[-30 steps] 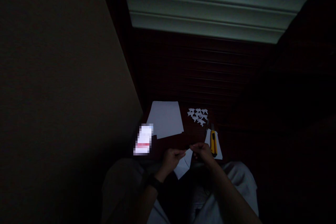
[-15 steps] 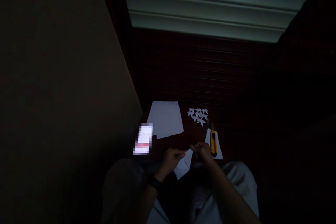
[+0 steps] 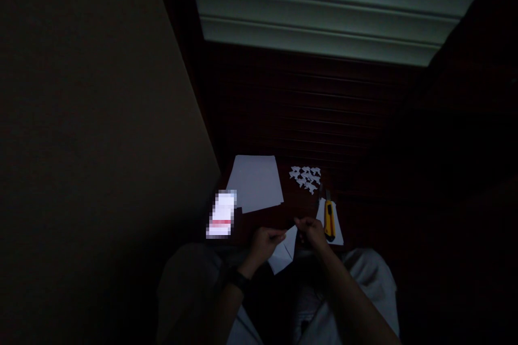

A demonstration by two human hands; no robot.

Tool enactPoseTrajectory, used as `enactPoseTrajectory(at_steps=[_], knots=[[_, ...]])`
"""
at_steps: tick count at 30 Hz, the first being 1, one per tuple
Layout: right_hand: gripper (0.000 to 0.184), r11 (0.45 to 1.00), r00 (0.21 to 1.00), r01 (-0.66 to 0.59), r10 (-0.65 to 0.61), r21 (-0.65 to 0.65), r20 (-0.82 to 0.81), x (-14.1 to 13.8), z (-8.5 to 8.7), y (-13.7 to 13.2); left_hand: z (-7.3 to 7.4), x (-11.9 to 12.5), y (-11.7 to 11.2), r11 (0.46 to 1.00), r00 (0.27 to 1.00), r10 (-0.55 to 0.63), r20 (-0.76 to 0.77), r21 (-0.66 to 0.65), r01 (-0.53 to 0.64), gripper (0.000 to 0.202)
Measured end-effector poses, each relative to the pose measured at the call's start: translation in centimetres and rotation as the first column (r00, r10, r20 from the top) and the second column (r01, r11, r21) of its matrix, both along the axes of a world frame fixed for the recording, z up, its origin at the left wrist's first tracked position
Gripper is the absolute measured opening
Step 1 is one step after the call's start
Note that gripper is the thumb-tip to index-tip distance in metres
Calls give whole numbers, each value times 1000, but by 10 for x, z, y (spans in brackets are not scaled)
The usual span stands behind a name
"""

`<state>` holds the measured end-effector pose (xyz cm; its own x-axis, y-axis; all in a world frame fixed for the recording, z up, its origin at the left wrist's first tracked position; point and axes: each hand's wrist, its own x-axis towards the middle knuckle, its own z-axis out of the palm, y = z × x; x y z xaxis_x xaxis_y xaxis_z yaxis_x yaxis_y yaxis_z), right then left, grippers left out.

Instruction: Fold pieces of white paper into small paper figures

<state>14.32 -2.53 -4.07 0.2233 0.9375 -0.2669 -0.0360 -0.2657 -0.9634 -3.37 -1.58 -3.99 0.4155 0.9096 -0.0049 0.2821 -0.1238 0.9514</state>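
Above my lap, a partly folded sheet of white paper [image 3: 282, 256] hangs between my two hands. My left hand [image 3: 264, 243] pinches its left edge between thumb and fingers. At the paper's upper right corner, my right hand [image 3: 312, 230] grips with its fingertips closed. A dark crease or flap edge runs across the sheet. Just right of my right hand lies a yellow utility knife [image 3: 329, 221], resting on a small stack of white paper [image 3: 339, 234]. Dim light hides the finer details of the fingers.
A stack of larger white sheets [image 3: 257, 183] lies at the table's back left, with a lit, blurred-out phone [image 3: 222, 214] beside it. Several small folded white paper pieces [image 3: 306, 178] sit in a cluster at the back right. A wall [image 3: 121, 118] rises close on the left.
My right hand and the paper's upper corner have shifted very slightly upward. Both hands keep their hold, and the things on the table have stayed in place.
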Motion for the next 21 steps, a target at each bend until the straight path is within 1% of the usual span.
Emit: enactPoseTrajectory(at_steps=[4, 5, 9, 16, 19, 21], knots=[[39, 990, 989, -134, 136, -31, 62, 0, 0, 0, -4, 0, 0, 999, 999, 48, 16, 9, -48, 29], [38, 988, 985, -150, 152, -32, 75, 0, -1, 0, -6, 0, 1, 998, 998, 58, 20, 11, -58, 29], [37, 993, 989, -115, 115, -7, 93, -1, -5, -1, -8, 1, 1, 998, 998, 65, 21, 12, -66, 29], [32, 999, 998, -37, 37, 12, 47, -3, -4, 1, -1, 2, 0, 998, 998, 57, -28, -13, -57, 30], [34, 999, 997, -44, 43, 22, 57, -2, -3, 1, 1, 1, 0, 998, 998, 55, -7, -10, -55, 30], [35, 999, 997, -53, 53, 9, 57, -1, -4, 1, 2, 0, 0, 1000, 1000, 27, 10, -10, -27, 30]])
